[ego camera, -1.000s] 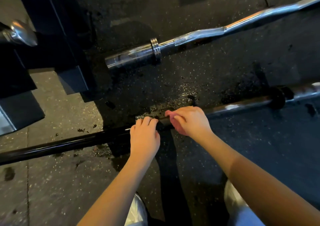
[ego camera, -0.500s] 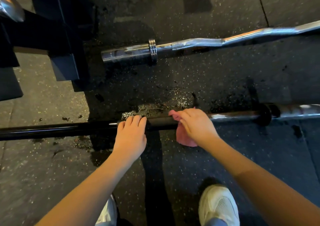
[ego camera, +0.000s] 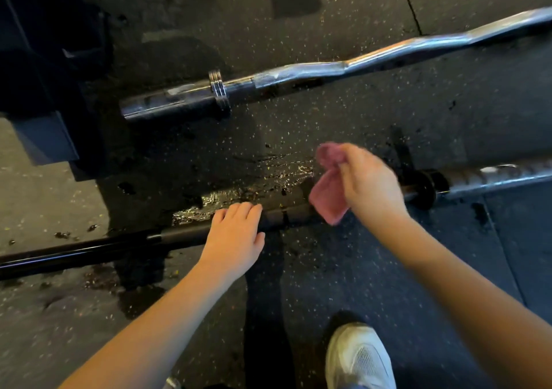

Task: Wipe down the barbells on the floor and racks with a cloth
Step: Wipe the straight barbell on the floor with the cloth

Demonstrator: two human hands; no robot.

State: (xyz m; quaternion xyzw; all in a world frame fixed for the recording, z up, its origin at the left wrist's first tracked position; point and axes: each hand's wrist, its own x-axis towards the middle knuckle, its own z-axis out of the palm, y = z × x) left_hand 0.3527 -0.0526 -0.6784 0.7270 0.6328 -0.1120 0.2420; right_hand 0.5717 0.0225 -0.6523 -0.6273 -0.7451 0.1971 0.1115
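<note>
A black straight barbell lies across the rubber floor, its silver sleeve at the right. My left hand rests flat on top of the bar's middle, fingers straight. My right hand pinches a small pink cloth, lifted just above the bar; the cloth hangs down in front of it. Farther away lies a chrome curl bar with a collar near its left end.
A wet, shiny patch covers the floor between the two bars. A dark rack base stands at the left. My white shoe is at the bottom, close to the bar.
My right hand has lifted the pink cloth off the black bar and moved it up and to the right. My left hand has stayed on the bar.
</note>
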